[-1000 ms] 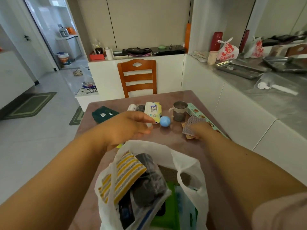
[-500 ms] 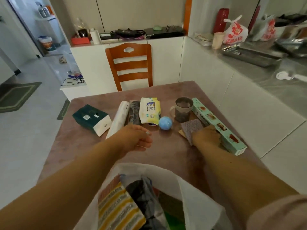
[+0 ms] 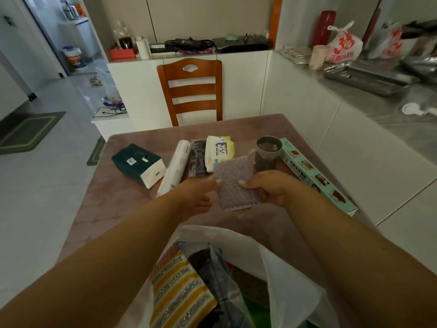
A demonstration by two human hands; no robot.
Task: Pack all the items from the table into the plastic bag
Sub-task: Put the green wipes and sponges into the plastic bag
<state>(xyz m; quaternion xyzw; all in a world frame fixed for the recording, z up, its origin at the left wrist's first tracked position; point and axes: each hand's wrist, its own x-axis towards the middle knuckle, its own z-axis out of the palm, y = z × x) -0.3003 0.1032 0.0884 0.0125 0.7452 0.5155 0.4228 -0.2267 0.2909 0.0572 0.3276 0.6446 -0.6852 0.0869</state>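
Plastic bag (image 3: 290, 278), white and open-mouthed, sits at the bottom centre of the frame on the pink counter (image 3: 113, 209), below both forearms. Inside it show a yellow-and-grey striped pack (image 3: 182, 290), a dark item in clear wrap (image 3: 212, 268) and something green (image 3: 255, 308) at the bottom edge.

Above the bag, at mid-frame, the right hand (image 3: 272, 189) pinches the right edge of a purple textured cloth (image 3: 236, 183), thumb on top, with a tan piece (image 3: 243, 212) showing under the cloth's lower edge. The left hand (image 3: 198, 197) closes on the cloth's left edge, fingertip on its surface. The cloth is lifted and tilted, its far corner in front of the other items.

Beyond the hands, a row of things lies across the middle of the counter. From left of frame: a dark green tissue pack (image 3: 138, 163) with a white end, a white roll (image 3: 176, 166) lying lengthwise, a dark wrapped packet (image 3: 197, 159) beside it, a wet-wipes pack (image 3: 218, 150) partly behind the cloth, a grey mug (image 3: 268, 151), and a long mint-green box (image 3: 314, 174) running toward the right edge of the counter.

At the upper centre a wooden chair (image 3: 191, 91) stands at the far side of the counter.
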